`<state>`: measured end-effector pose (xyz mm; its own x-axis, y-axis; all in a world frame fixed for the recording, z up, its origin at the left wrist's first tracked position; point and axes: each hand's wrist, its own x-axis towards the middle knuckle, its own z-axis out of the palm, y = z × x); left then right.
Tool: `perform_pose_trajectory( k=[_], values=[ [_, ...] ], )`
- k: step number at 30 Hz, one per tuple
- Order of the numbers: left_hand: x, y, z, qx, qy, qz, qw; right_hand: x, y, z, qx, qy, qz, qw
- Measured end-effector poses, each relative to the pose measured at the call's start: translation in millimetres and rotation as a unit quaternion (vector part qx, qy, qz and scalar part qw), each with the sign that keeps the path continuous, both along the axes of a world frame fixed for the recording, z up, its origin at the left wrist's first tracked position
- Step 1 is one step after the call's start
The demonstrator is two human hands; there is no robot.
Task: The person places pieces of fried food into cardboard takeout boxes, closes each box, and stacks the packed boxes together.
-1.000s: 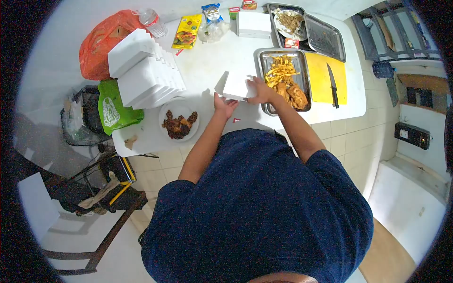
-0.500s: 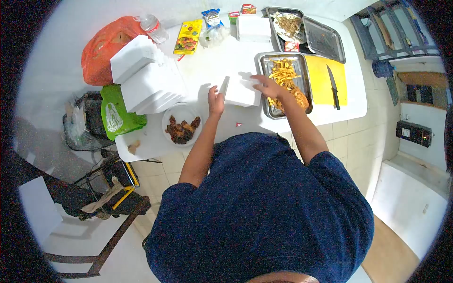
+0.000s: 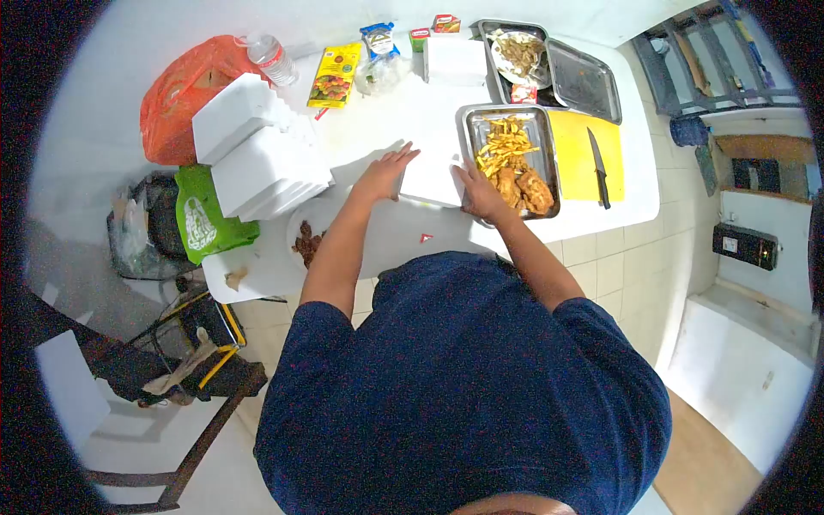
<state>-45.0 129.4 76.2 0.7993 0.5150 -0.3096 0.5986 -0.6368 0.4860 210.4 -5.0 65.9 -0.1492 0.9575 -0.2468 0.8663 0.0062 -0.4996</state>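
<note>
The left hand [image 3: 382,178] is lying with fingers outstretched; the right hand [image 3: 481,196] is curving its fingers, and whether it is pinching anything cannot be told. The tabletop [image 3: 360,137] is carrying stacked white boxes [image 3: 266,172] toward its left edge. A metal tray [image 3: 536,129] is standing right of centre. A yellow board [image 3: 571,154] is lying beside the tray, toward the right edge. A single white box [image 3: 432,182] is sitting between the hands, near the middle of the near edge. Fries [image 3: 505,150] and fried chicken [image 3: 536,193] are filling the tray partly. A knife [image 3: 600,176] is resting on the board.
</note>
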Motion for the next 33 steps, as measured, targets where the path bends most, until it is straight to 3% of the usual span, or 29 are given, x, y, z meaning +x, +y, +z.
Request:
perform_pose_trajectory(
  k=[5,8,10,13,18,21,25,28,31,33],
  values=[
    [-7.3,10.9,-35.9,-0.027,-0.102,0.007,0.994,22.9,4.8,-38.4,0.061,0.094,0.044,0.993],
    [-14.9,6.4,-26.8,-0.087,-0.143,0.050,0.985,30.3,6.3,-46.0,0.055,0.138,0.047,0.988],
    [-19.1,1.2,-24.3,-0.112,-0.158,0.087,0.977,24.6,7.6,-24.5,0.017,0.144,0.036,0.989],
    [-18.2,-12.1,-29.7,-0.144,-0.188,0.146,0.961,16.7,3.3,-20.9,0.064,0.187,0.018,0.980],
    [-9.0,-30.0,-46.5,-0.218,-0.316,0.261,0.885,0.0,8.8,-33.9,0.014,0.262,-0.116,0.958],
    [-1.1,-31.9,-54.9,-0.252,-0.309,0.351,0.847,0.9,15.9,-38.2,0.043,0.255,-0.120,0.959],
    [0.9,-22.8,-57.8,-0.348,-0.274,0.392,0.806,2.9,27.9,-23.9,0.071,0.199,-0.102,0.972],
    [4.8,-21.8,-24.5,-0.410,-0.248,0.424,0.769,-6.3,39.2,2.2,-0.034,0.285,-0.165,0.944],
    [8.4,-22.3,-23.0,-0.433,-0.238,0.439,0.750,-7.1,48.8,-3.4,-0.026,0.320,-0.087,0.943],
    [10.1,-21.1,-25.8,-0.444,-0.242,0.441,0.742,-10.5,48.5,-12.2,-0.027,0.341,-0.134,0.930]
  ],
)
